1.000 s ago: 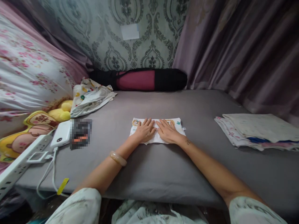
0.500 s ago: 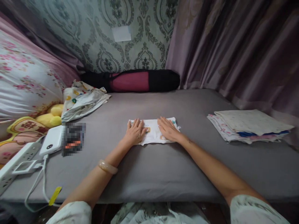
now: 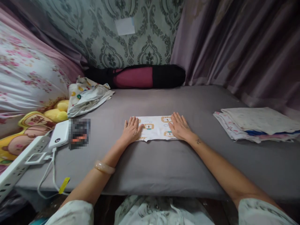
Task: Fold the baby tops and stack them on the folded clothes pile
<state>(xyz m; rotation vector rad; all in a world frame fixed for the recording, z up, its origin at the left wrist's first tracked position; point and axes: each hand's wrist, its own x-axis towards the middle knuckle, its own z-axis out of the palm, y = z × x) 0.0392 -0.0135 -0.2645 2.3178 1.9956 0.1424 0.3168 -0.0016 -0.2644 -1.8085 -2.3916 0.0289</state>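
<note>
A folded white cloth garment with orange-brown cartoon prints lies flat on the grey sheet in front of me. My left hand rests palm down on its left end, fingers stretched out. On the right end lies my right hand, also flat with its fingers spread. Both palms press on the fabric and neither grasps it. The garment's two ends are partly hidden under my hands.
A stack of folded clothes sits on the right. At the left are a crumpled printed cloth, a white power bank, a power strip and a yellow plush toy. A black and maroon long bag lies along the wall.
My hands have slid apart toward the garment's two ends, and more of its printed middle shows. The whole view has shifted slightly.
</note>
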